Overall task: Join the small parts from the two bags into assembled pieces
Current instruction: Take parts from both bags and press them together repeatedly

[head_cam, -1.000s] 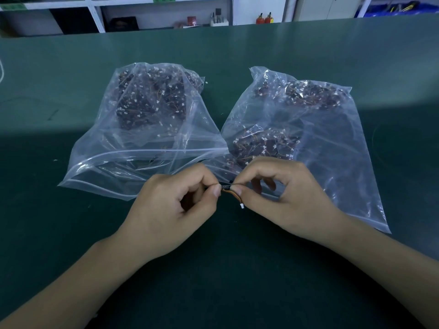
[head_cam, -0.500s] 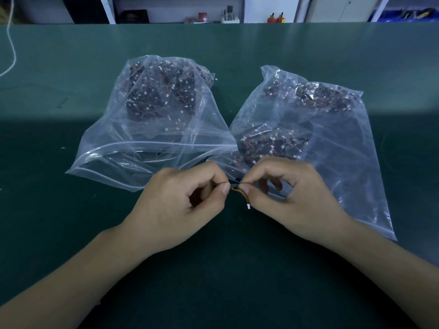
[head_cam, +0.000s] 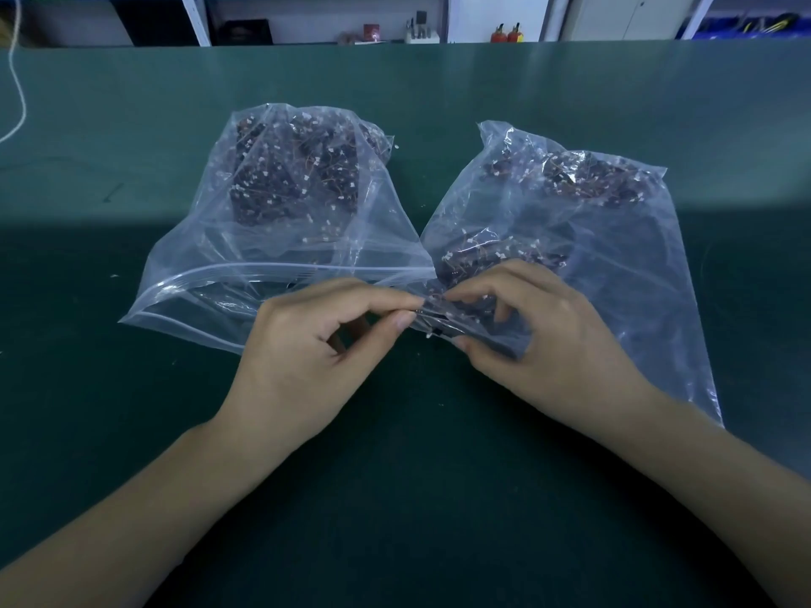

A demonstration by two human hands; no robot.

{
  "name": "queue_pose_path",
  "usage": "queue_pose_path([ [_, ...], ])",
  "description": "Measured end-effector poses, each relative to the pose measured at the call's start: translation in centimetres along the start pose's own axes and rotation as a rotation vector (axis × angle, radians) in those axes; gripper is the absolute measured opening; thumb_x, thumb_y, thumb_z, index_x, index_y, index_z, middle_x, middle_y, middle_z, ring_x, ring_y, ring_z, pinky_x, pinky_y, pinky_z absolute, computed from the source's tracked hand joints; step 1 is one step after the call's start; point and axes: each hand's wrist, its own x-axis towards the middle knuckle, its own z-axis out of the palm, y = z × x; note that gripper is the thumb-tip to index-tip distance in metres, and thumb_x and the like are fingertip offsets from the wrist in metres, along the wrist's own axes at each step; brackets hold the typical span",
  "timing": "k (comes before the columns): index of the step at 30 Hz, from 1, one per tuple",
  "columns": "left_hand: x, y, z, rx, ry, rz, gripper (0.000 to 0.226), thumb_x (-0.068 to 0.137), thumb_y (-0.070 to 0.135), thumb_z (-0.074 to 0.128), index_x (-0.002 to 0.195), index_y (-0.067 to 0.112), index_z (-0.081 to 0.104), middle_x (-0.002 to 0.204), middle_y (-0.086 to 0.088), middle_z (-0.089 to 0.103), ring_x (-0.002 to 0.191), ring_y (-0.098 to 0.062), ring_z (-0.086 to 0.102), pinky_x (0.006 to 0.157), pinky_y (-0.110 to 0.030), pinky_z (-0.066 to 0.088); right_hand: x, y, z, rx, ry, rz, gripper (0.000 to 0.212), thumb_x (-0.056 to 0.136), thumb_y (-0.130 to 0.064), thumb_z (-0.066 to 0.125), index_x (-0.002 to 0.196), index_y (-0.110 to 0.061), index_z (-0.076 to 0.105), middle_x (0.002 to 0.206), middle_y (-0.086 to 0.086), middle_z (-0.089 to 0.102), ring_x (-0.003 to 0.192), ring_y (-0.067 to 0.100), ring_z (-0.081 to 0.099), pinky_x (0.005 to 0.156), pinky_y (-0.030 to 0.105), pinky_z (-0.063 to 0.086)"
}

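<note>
Two clear zip bags lie side by side on the green mat, each holding several small dark parts with white connectors. The left bag (head_cam: 281, 239) has its open mouth towards me. My left hand (head_cam: 324, 348) pinches the near lip of the right bag (head_cam: 614, 256) between thumb and forefinger. My right hand (head_cam: 540, 340) is at that bag's mouth with its fingers under the plastic. Its thumb and fingers are closed on a small wired part (head_cam: 434, 332), which is mostly hidden; only a dark bit and a white tip show.
The green mat (head_cam: 395, 498) covers the whole bench. A white cord (head_cam: 17, 89) hangs at the far left edge. Shelves with small items stand behind the bench's far edge (head_cam: 421, 24).
Both hands have moved away from me, from the bare mat to the right bag's mouth. The wired part, held between both hands before, now sits at the bag's lip under plastic.
</note>
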Motion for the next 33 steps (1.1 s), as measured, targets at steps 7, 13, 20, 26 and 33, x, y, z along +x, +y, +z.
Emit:
queue_pose_path([
  [7, 0.0, 0.1, 0.2, 0.023, -0.068, 0.090, 0.014, 0.094, 0.009, 0.079, 0.106, 0.013, 0.083, 0.099, 0.008, 0.079, 0.084, -0.010, 0.074, 0.065, -0.020, 0.054, -0.1, 0.3, 0.1, 0.004, 0.131, 0.040, 0.028, 0.090, -0.001, 0.075, 0.106, -0.024, 0.074, 0.096, -0.017, 0.067, 0.080, 0.012, 0.059, 0.074, 0.020, 0.044],
  [13, 0.3, -0.7, 0.7, 0.244, -0.072, 0.219, 0.016, 0.101, 0.016, 0.075, 0.114, 0.021, 0.084, 0.107, 0.014, 0.079, 0.094, -0.007, 0.076, 0.065, -0.036, 0.061, -0.1, 0.2, 0.0, 0.013, 0.169, 0.028, 0.024, 0.093, -0.003, 0.075, 0.105, -0.024, 0.075, 0.095, -0.022, 0.063, 0.078, 0.015, 0.059, 0.074, 0.014, 0.040],
  [20, 1.2, -0.4, 1.7, 0.580, -0.144, 0.281, 0.030, 0.097, 0.010, 0.076, 0.120, 0.028, 0.080, 0.124, 0.021, 0.075, 0.093, -0.011, 0.079, 0.046, -0.033, 0.055, -0.2, 0.1, 0.1, 0.045, 0.155, -0.006, 0.026, 0.092, 0.003, 0.072, 0.099, -0.021, 0.078, 0.099, -0.011, 0.066, 0.090, 0.012, 0.062, 0.079, 0.026, 0.049],
  [26, 0.8, -0.2, 1.8, 0.623, -0.266, 0.208, 0.036, 0.100, 0.020, 0.067, 0.135, 0.027, 0.070, 0.134, 0.021, 0.070, 0.086, -0.020, 0.078, 0.049, -0.031, 0.050, -0.4, -0.2, 0.9, -0.210, -0.028, -0.007, 0.032, 0.092, -0.008, 0.072, 0.113, -0.030, 0.081, 0.141, -0.001, 0.062, 0.118, 0.028, 0.059, 0.102, 0.047, 0.045],
  [33, 0.8, 0.1, 1.0, 0.458, -0.133, 0.141, 0.028, 0.102, 0.028, 0.062, 0.126, 0.033, 0.078, 0.130, 0.024, 0.071, 0.104, -0.006, 0.076, 0.060, -0.037, 0.062, -0.6, 0.0, 0.7, -0.204, -0.172, -0.033, 0.047, 0.095, -0.013, 0.065, 0.134, -0.039, 0.071, 0.168, 0.003, 0.036, 0.154, 0.023, 0.035, 0.122, 0.049, 0.031],
])
